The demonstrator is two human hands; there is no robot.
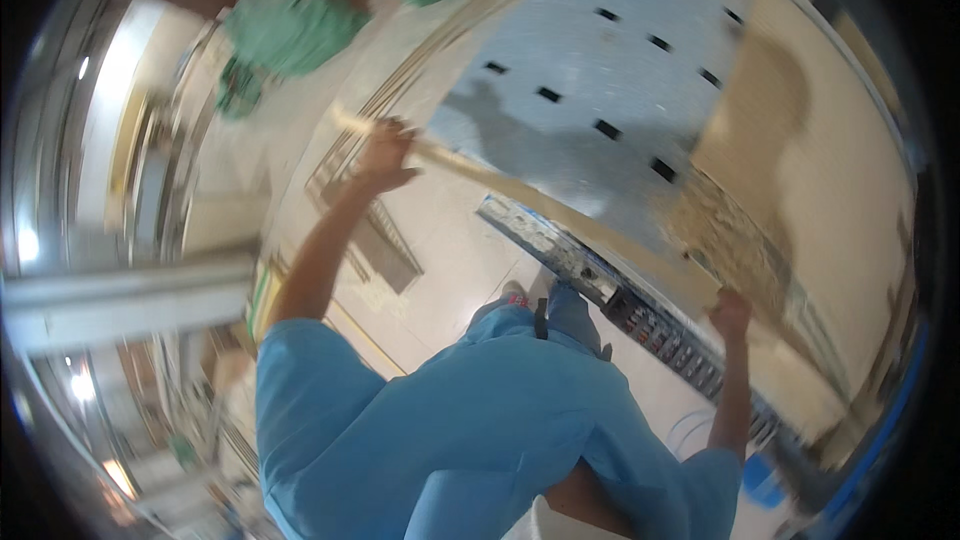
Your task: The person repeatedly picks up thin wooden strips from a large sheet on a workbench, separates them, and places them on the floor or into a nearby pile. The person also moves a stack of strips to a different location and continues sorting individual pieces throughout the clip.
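A long, pale wooden strip [480, 176] lies slantwise along the near edge of a machine table, and its left end sticks out past the table. My left hand [385, 155] is closed round the strip near that end, with the thumb standing out. Farther right, my right hand [730, 315] is curled at the strip, closed, with its fingertips hidden. Behind the strip spreads the grey metal tabletop [560, 45] with rows of black slots. On its right side lies a wide, light brown board [840, 140], beside a rough, crumbly-looking tan patch [720, 225].
A dusty rail with a row of dark fittings [660, 335] runs along the table front, close to my legs. Green sacks [290, 25] stand at the far left. Wood pieces [375, 245] lie on the floor to my left, near a pale metal beam [130, 300]. A blue object [762, 480] is lower right.
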